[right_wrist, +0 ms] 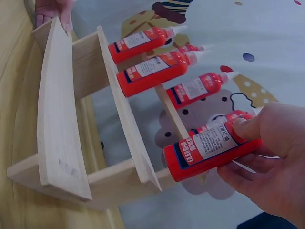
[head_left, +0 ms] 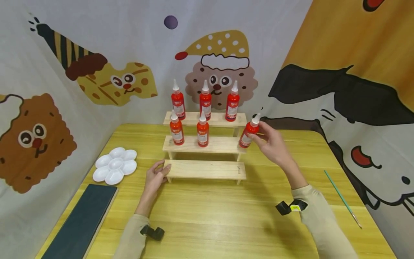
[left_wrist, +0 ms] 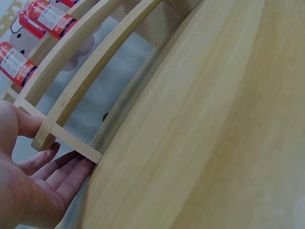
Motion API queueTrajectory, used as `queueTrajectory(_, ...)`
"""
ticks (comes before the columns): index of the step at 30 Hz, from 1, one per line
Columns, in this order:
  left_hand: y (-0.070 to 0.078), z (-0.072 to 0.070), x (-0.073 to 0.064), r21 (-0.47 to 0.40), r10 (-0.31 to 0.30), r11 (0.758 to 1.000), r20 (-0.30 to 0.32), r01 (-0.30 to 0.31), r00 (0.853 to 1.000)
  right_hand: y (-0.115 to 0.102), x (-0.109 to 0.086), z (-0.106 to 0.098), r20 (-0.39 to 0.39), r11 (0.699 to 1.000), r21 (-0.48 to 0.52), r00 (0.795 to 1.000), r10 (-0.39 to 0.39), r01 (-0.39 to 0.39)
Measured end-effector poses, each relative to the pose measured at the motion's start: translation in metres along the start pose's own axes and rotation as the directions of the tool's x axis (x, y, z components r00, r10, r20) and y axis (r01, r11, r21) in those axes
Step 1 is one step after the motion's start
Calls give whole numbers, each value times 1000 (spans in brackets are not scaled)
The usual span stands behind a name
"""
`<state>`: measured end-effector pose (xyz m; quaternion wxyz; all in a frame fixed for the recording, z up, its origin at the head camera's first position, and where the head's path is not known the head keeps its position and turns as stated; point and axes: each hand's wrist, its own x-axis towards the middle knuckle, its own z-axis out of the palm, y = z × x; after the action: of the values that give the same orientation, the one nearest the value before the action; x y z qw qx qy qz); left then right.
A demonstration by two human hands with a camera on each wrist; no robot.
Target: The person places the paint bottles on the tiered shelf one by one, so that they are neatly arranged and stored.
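A three-step wooden rack [head_left: 207, 169] stands on the table. My left hand [head_left: 155, 177] grips the left end of its lowest step, thumb on top and the other fingers at the end and below, as the left wrist view shows. My right hand [head_left: 273, 144] holds a red bottle [right_wrist: 209, 148] with a white pointed cap, tilted, at the right end of the middle step. Whether its base touches the step I cannot tell. Two like bottles [head_left: 202, 133] stand upright on the middle step, left and centre. Three more red bottles [head_left: 232, 104] stand along the top step.
A white flower-shaped palette [head_left: 115, 163] lies on the table [head_left: 200, 223] at the left, with a dark flat board [head_left: 82, 219] in front of it. A thin green paintbrush [head_left: 339, 192] lies at the right. A cartoon-printed cloth [head_left: 129, 36] hangs behind the table.
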<state>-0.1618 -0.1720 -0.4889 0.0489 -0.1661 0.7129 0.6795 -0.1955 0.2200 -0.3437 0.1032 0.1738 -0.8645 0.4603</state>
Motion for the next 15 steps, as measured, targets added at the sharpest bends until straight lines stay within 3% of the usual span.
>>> queueTrajectory(15, -1, 0, 0, 8, 9, 1000, -8, -9, 1000, -3, 23, 32, 148, 998, 50, 988, 41, -49)
